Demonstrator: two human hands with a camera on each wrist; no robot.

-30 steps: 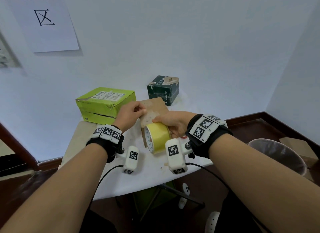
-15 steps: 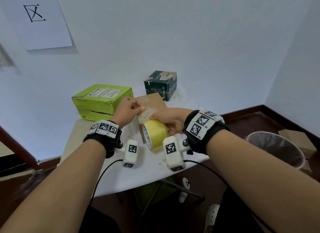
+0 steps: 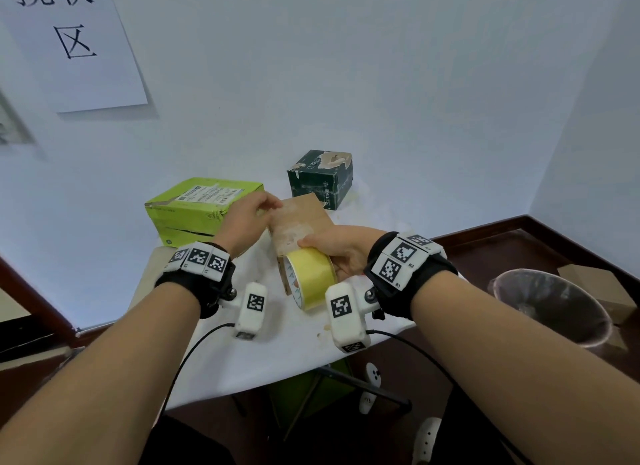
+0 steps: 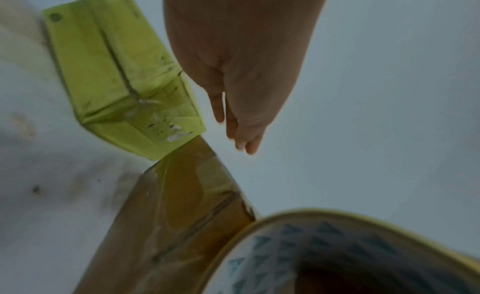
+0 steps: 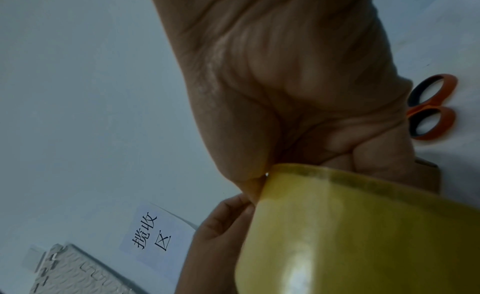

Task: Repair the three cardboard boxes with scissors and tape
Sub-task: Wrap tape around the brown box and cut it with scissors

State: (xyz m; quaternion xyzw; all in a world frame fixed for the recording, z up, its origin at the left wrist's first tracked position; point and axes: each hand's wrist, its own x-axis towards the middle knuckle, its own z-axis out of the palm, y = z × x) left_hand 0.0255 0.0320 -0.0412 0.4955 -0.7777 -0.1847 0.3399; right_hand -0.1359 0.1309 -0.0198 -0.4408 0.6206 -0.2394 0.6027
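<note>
- At mid-frame of the head view, the left hand (image 3: 247,219) now lies with its fingers stretched out along the upper left edge of the brown box (image 3: 301,222); half a second ago they were bunched over that corner. In the left wrist view the fingers (image 4: 233,122) show straight and close together, gripping nothing.
- The right hand (image 3: 341,253) is unchanged, clamped on the yellow tape roll (image 3: 311,277), which it holds against the near end of the brown box, thumb on top.
- The change suggests a strip has just been pressed down and smoothed; this box is probably close to sealed, though the roll has not yet been cut free.
- In the left wrist view, glossy tape already covers the brown box's side and corner, with a creased seam showing below it.
- The scissors (image 5: 428,107) lie on the white table (image 3: 214,357) behind the right hand, only their orange handles in view at the right edge of the right wrist picture.
- The green box (image 3: 194,208) sits left of centre, touching or nearly touching the brown one; a slit runs along its front face.
- The dark box (image 3: 320,177) stands apart above centre, its top scuffed and torn.
- Whether either has been mended cannot be told.
</note>
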